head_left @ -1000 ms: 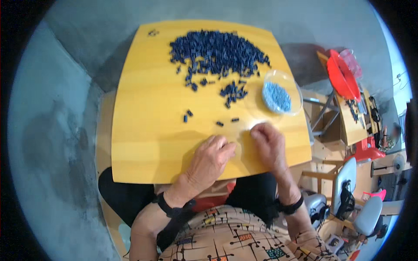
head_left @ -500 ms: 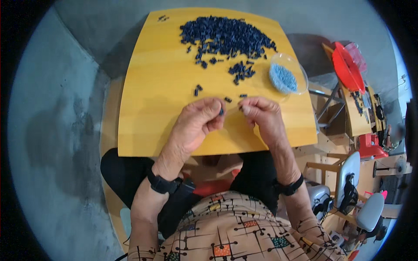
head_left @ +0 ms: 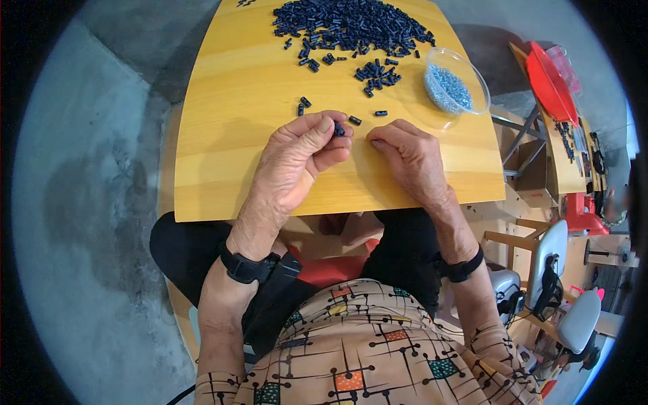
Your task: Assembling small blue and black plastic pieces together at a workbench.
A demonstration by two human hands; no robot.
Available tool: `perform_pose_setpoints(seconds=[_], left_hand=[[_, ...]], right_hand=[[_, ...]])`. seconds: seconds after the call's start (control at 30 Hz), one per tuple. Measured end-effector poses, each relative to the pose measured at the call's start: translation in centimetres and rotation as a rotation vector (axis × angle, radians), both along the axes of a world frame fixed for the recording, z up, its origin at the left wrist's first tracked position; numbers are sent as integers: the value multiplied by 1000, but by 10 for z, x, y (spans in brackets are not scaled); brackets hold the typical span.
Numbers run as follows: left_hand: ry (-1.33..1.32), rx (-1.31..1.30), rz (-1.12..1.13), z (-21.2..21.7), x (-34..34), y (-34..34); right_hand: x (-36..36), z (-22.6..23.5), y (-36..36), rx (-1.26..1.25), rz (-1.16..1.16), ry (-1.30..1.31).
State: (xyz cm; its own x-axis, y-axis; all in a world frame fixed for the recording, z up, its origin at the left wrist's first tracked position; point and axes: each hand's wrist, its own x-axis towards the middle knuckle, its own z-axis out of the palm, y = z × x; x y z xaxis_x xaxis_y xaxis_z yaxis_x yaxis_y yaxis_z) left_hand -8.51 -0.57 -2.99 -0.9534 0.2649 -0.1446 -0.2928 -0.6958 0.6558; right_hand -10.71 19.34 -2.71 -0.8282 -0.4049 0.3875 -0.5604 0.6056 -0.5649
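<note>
Head view: left hand (head_left: 297,162) pinches a small dark piece (head_left: 339,129) at its fingertips over the table's (head_left: 223,169) middle, right of the thumb.
Right hand (head_left: 408,158) lies curled just beside it, fingertips on the wood, holding nothing I can see. Two loose pieces (head_left: 355,120) lie just beyond, toward the far-edge pile (head_left: 351,23) and clear bowl (head_left: 457,82). Since half a second ago, both hands are nearer the near edge.

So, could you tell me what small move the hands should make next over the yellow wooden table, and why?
Probably bring the right hand across to the left hand. The left fingertips pinch a small dark plastic cylinder raised above the yellow wooden table, while the right fingertips sit closed just beside it; whether they hold anything is hidden. The clear plastic bowl of small bluish-grey pieces lies further off.
</note>
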Motion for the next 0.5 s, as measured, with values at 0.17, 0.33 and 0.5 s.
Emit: perform_pose_setpoints(seconds=[0.17,0.33,0.5], left_hand=[[3,-24,-3,0,-3,5],[9,-73,-12,-2,-6,11],[-26,-268,59,1,0,12]], right_hand=[[-12,-4,11,62,11,81],[-17,-7,19,94,14,131],[-12,-5,17,-8,63,80]])
